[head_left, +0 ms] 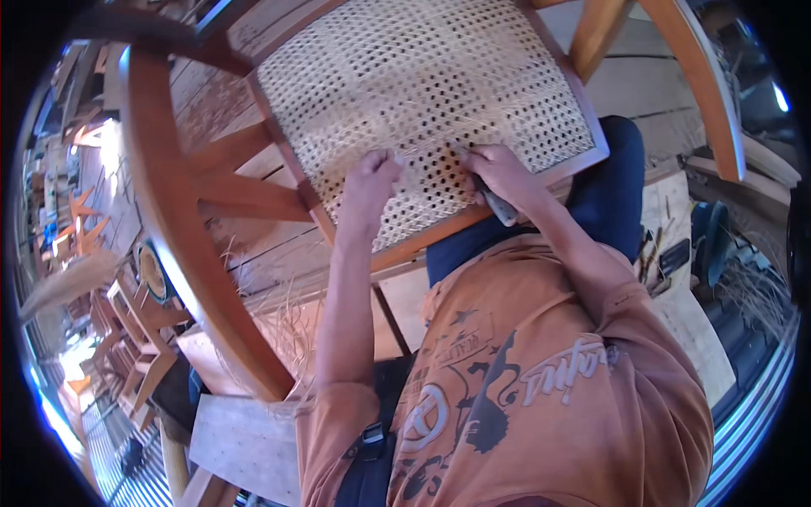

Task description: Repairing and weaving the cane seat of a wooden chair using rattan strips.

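Observation:
A woven cane panel (414, 76) in a brown wooden frame (596, 156) lies in front of me, part of a wooden chair (160, 169) tipped over. My left hand (372, 179) is closed in a pinch just over the near left part of the weave. What its fingers hold, if anything, is too small to make out. Right of it, my right hand (505, 171) is closed around a slim tool with a dark handle (498, 205). The tool's thin tip points at the cane; its exact kind is not clear.
Chair legs rise at the left and upper right (693, 76). Loose cane strands (291, 334) lie below the panel on the left. Small tools and a dark block (674, 256) rest on a board at my right. Several wooden chair frames (139, 338) stand at the far left.

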A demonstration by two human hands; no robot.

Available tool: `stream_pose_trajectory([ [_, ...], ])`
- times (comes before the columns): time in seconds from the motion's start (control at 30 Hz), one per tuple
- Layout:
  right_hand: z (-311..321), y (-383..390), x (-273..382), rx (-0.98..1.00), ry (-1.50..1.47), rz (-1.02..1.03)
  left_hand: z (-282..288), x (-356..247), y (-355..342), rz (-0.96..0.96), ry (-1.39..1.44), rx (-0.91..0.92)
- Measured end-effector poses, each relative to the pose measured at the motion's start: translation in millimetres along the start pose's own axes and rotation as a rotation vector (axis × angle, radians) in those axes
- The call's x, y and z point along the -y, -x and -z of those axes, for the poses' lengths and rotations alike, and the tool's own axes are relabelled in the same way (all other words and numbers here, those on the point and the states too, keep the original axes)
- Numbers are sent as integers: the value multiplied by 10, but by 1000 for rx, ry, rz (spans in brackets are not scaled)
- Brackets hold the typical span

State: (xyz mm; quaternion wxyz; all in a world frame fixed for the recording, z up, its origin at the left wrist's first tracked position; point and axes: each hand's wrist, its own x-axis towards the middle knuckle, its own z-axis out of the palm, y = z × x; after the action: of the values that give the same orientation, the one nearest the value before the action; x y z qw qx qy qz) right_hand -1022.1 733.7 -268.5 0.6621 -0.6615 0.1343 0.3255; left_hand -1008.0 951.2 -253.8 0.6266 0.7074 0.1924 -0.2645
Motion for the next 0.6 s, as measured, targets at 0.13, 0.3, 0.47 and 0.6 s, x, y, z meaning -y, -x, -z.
stream_pose_trajectory([
  [0.13, 197, 152, 50, -121, -163, -13, -132, 59, 149, -319, -402, -207],
  [0.3, 945, 209, 14, -328, -41, 49, -40, -105, 100, -311, -532, -301],
  [0.47, 1400, 262, 158, -432, 14, -57, 63, -282, 320, -141, -890, -166],
  [0.6, 1525, 207, 266, -351, 107, -53, 141, -142, 414, -67, -949, -278],
])
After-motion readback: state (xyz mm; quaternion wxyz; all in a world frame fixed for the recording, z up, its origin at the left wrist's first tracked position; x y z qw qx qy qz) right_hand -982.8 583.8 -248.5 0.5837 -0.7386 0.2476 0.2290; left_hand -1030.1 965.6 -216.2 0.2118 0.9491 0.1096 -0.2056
